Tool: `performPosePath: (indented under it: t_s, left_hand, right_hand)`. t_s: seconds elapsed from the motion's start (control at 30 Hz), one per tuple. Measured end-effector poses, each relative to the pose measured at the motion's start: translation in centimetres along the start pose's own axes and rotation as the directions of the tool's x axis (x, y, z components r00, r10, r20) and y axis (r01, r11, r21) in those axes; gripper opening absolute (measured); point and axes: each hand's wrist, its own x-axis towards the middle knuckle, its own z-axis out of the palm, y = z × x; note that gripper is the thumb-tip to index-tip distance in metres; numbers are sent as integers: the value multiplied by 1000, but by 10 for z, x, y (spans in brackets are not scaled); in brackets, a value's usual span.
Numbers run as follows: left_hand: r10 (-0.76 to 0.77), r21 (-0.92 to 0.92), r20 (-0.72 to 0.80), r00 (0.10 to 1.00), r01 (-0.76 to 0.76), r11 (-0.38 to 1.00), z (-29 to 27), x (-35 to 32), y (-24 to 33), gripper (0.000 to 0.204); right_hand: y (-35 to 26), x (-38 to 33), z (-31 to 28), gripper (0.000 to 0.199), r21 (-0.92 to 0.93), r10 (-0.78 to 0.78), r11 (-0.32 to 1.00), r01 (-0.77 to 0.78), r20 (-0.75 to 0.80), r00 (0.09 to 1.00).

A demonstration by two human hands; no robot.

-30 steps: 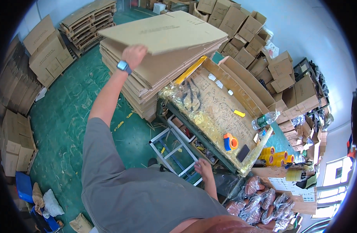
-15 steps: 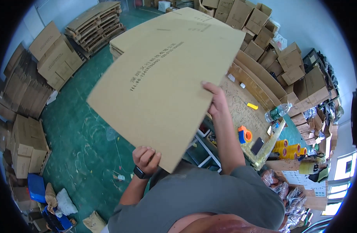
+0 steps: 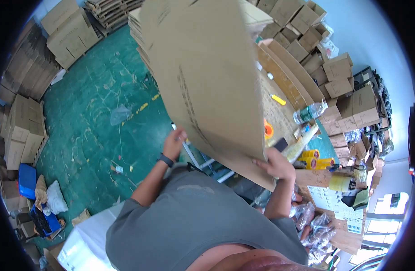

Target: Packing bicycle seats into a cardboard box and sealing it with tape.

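Large flat brown corrugated cardboard sheet [image 3: 207,77], held tilted on edge in front of the person, above the near edge of the worktop [image 3: 279,115]. Left hand [image 3: 174,142] grips its lower left edge, fingers curled around it. Right hand [image 3: 276,163] clasps its lower right corner, fingers closed on the board.
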Motion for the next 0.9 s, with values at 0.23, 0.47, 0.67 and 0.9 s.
performPosePath:
  t_s: [0.23,0.47,0.67,0.9]
  left_hand:
    - [-416,-707,-334,846,67,704,-36,52,63,114]
    - [-403,-420,-495,770,194,886,-121,73,-34,92]
    - [-535,-458,-480,695,322,829,-146,55,-56,66]
    - [-579,-173,96,809,587,791,-252,117,-82,54]
  right_hand:
    - [72,-140,120,61,-52,364,931,-362,35,931]
    - [114,-201,182,76,547,431,622,-560,358,828]
    - [109,-196,156,46,-275,368,813,-514,-441,818]
    - [138,-180,135,40,-77,667,635,-768,-447,596]
